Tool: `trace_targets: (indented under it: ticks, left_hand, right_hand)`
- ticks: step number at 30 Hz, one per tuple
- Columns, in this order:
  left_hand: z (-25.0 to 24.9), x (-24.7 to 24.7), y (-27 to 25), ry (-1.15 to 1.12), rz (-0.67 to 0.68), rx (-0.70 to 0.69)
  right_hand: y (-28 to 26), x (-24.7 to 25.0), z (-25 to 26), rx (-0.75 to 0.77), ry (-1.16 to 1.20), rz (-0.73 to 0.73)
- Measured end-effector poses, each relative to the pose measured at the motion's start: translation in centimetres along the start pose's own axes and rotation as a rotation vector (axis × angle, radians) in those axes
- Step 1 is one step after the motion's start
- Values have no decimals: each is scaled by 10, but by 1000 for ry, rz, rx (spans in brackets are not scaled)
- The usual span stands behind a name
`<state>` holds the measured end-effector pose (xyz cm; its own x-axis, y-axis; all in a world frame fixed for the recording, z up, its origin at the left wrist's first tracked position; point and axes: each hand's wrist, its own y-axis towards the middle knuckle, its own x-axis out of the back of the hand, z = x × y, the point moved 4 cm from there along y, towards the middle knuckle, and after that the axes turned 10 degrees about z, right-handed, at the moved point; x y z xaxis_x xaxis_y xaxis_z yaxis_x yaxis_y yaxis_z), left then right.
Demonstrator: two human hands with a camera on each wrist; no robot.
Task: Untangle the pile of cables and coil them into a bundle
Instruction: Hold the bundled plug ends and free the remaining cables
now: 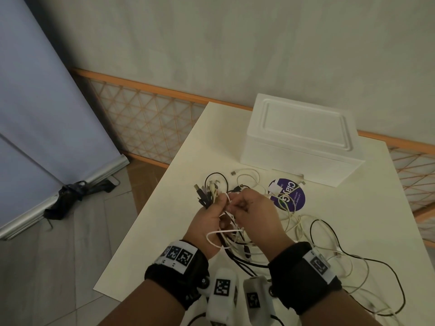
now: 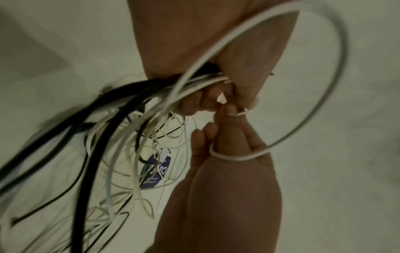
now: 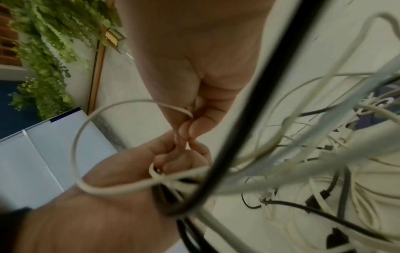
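Nearest you, black and white cable slack (image 1: 329, 262) is still trailing loose over the table (image 1: 150, 231) by your wrists, so uncoiled length is still waiting. Above that, your left hand (image 1: 207, 222) is curling its fingers round a bunch of cables (image 1: 231, 234), plug ends (image 1: 207, 191) sticking out past the knuckles. Your right hand (image 1: 254, 215) is pinching one thin white cable (image 2: 303, 102) between thumb and fingertips, right against the left; that cable is looping wide round both hands. My read: you are partway, ends gathered, no tidy coil formed yet. The cables are looking thin, floppy, mixed black and off-white, still crossing each other. Further off, more loose cable is lying over a round purple sticker (image 1: 288, 194), and a white foam box (image 1: 301, 137) is sitting at the far edge.
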<state>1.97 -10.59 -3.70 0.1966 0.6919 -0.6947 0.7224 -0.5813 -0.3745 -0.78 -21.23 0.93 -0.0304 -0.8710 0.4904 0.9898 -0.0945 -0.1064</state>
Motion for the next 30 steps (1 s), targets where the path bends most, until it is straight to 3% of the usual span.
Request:
trace_targets:
  ticks: [3, 6, 10, 12, 17, 21, 23, 26, 28, 30]
  left_hand:
    - [-6, -2, -6, 124, 32, -16]
    - [-10, -5, -9, 215, -34, -77]
    - [-16, 27, -2, -88, -278, -186]
    - [-16, 49, -1, -276, -356, -221]
    - [-17, 80, -1, -305, -461, -256]
    - [-18, 96, 2, -220, -519, -265]
    - [-17, 90, 2, -191, -491, -235]
    - [-13, 65, -1, -148, -404, -143]
    - [-7, 43, -4, -125, -322, -97]
    - [4, 21, -8, -117, -235, -38]
  right_hand:
    - [0, 3, -5, -97, -57, 43]
    - [-5, 10, -3, -187, 89, 137]
    - [-21, 22, 5, -207, 734, 425]
    - [-30, 42, 7, -191, 842, 463]
    - [-55, 94, -10, -311, 266, 402]
    - [-63, 126, -23, -364, -147, 203]
    - [-65, 130, -32, -406, -355, 175]
    - [-70, 110, -45, -495, -728, 251]
    - [-69, 82, -38, -379, -716, 275]
    - [-64, 44, -16, -186, -502, 328]
